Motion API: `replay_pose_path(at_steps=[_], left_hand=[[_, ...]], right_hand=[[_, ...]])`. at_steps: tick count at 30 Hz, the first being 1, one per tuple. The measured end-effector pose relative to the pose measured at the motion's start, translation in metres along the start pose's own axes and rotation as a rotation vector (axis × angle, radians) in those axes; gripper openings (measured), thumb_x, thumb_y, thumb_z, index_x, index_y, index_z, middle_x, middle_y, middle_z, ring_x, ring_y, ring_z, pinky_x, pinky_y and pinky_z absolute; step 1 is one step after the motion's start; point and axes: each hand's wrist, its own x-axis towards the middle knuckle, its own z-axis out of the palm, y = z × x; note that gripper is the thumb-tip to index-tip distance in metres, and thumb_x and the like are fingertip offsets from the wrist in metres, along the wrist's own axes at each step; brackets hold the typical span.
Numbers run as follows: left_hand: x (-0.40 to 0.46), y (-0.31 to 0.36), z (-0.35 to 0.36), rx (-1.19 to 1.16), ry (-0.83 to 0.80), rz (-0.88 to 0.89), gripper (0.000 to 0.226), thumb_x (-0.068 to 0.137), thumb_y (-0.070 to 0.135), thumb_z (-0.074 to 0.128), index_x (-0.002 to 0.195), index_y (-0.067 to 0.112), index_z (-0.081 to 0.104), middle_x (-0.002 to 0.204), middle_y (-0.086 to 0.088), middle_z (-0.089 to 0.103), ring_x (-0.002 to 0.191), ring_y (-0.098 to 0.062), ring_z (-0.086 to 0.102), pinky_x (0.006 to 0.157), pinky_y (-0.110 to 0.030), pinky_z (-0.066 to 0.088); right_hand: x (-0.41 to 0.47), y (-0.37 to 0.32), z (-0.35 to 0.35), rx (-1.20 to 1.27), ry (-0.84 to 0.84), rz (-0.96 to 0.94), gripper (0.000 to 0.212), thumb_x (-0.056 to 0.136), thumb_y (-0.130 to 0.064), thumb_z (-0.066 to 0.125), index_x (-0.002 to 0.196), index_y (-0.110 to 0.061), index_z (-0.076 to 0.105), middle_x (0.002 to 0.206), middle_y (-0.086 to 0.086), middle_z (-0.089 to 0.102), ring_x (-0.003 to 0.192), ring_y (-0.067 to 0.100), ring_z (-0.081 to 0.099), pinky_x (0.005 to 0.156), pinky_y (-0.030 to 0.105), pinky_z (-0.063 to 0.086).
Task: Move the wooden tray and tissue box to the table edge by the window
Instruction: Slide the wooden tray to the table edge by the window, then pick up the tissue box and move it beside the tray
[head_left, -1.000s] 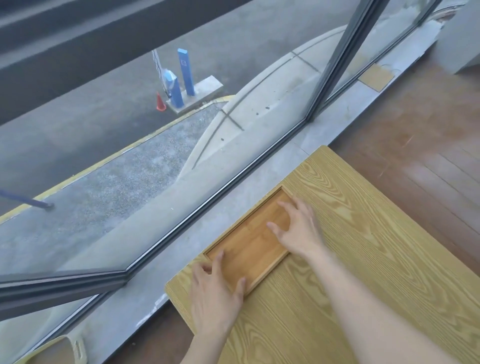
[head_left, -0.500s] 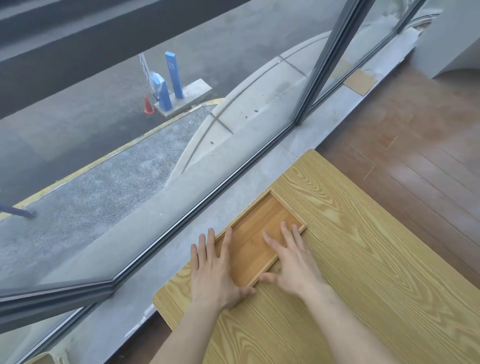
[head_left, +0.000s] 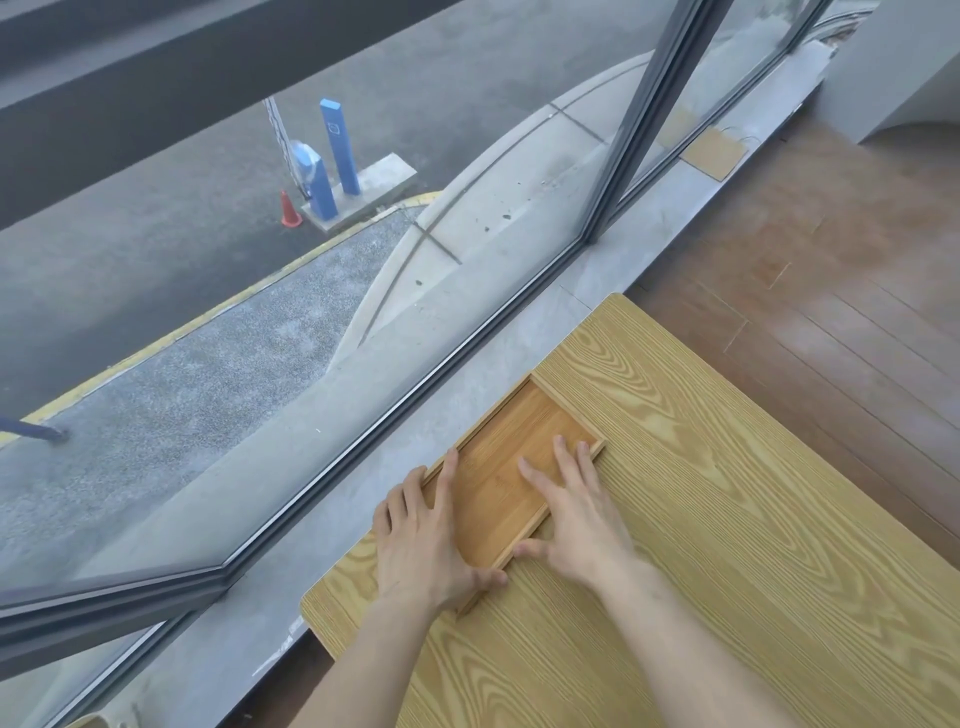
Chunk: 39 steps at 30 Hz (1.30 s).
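Note:
The wooden tray (head_left: 519, 423) is shallow, rectangular and empty. It lies flat on the light wood-grain table (head_left: 727, 519), with its long side along the table edge nearest the window. My left hand (head_left: 426, 540) covers its near left corner, fingers spread over the window-side rim and thumb at the near end. Fingers of my right hand (head_left: 576, 514) rest flat inside the tray, the thumb pressed against the room-side rim. No tissue box is in view.
A grey concrete sill (head_left: 493, 364) runs between the table and the floor-to-ceiling window, whose dark mullion (head_left: 623, 140) stands ahead. Brown wooden floor (head_left: 831, 260) lies to the right. A thin flat brown pad (head_left: 714, 153) sits on the sill far ahead.
My right hand has drawn back from the tray's far end to its near half. The left hand has spread over the near corner. The tray stays along the window-side edge.

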Motion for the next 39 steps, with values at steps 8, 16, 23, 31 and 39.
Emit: replay_pose_path(at_steps=[8,16,23,31,39], left_hand=[[0.003,0.005,-0.004,0.066,0.009,0.021,0.153,0.033,0.105,0.046,0.154,0.044,-0.025,0.17,-0.012,-0.009,0.156,-0.032,-0.02,0.12,-0.059,-0.02],[0.019,0.042,-0.017,0.059,0.076,0.19,0.119,0.061,0.107,0.016,0.159,0.045,-0.011,0.171,-0.002,-0.017,0.151,-0.023,-0.035,0.12,-0.054,-0.023],[0.017,0.101,-0.017,0.127,0.026,0.408,0.12,0.06,0.107,0.014,0.158,0.045,-0.017,0.168,-0.002,-0.026,0.149,-0.025,-0.038,0.12,-0.055,-0.023],[-0.016,0.176,0.015,0.186,-0.043,0.601,0.12,0.058,0.108,0.016,0.153,0.048,-0.026,0.168,0.001,-0.028,0.149,-0.021,-0.038,0.121,-0.054,-0.022],[-0.09,0.265,0.071,0.229,-0.093,0.736,0.123,0.056,0.109,0.019,0.153,0.049,-0.025,0.167,0.002,-0.028,0.152,-0.021,-0.034,0.12,-0.051,-0.024]], right_hand=[[-0.013,0.016,0.007,-0.07,0.076,0.004,0.112,0.081,-0.083,0.058,0.167,-0.04,0.0,0.174,0.007,-0.028,0.157,0.029,-0.033,0.132,0.056,-0.009],[-0.043,0.054,-0.005,-0.033,0.213,0.24,0.103,0.076,-0.101,0.002,0.155,-0.047,-0.034,0.17,0.009,-0.035,0.153,0.032,-0.041,0.123,0.066,-0.024],[-0.101,0.108,-0.017,0.014,0.248,0.444,0.103,0.072,-0.101,-0.006,0.15,-0.045,-0.043,0.167,0.011,-0.039,0.154,0.035,-0.038,0.123,0.068,-0.022],[-0.186,0.165,0.002,0.124,0.306,0.647,0.105,0.068,-0.101,-0.008,0.152,-0.047,-0.039,0.167,0.007,-0.042,0.154,0.031,-0.04,0.124,0.065,-0.022],[-0.282,0.249,0.036,0.212,0.378,0.762,0.104,0.073,-0.101,-0.002,0.156,-0.046,-0.033,0.168,0.008,-0.04,0.155,0.032,-0.038,0.123,0.062,-0.026]])
